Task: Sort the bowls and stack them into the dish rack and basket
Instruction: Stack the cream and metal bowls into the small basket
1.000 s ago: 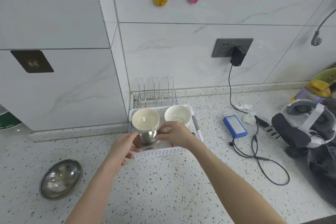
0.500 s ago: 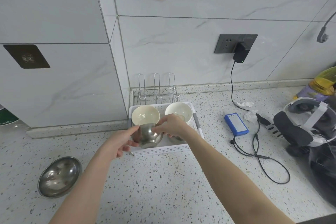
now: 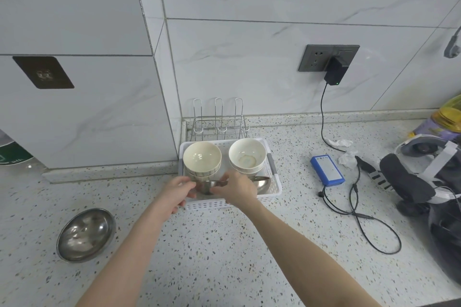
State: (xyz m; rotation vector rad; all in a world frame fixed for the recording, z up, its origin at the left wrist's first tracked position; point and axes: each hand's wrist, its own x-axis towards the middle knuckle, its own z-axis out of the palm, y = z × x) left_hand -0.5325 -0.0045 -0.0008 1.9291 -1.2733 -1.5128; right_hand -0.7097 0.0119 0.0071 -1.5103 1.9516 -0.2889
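Note:
A white slotted basket point(image 3: 275, 188) stands against the wall corner. Two cream bowl stacks fill its back half, one at the left point(image 3: 202, 161) and one at the right point(image 3: 247, 157). A small steel bowl point(image 3: 208, 185) sits low in the basket's front left, held between both hands. My left hand point(image 3: 175, 193) grips its left side and my right hand point(image 3: 237, 190) grips its right rim. Another steel bowl point(image 3: 262, 182) shows behind my right hand. A larger steel bowl point(image 3: 86, 233) lies on the counter at the left. The wire dish rack point(image 3: 218, 123) stands bare behind the basket.
A blue battery pack point(image 3: 327, 169) and black cables point(image 3: 361, 217) lie right of the basket, with a charger point(image 3: 334, 75) plugged into the wall socket. A headset and dark bag point(image 3: 429, 182) crowd the right edge. Speckled counter lies in front.
Both hands have lowered the small steel bowl from in front of the left cream bowls down into the basket's front. The view has shifted slightly upward.

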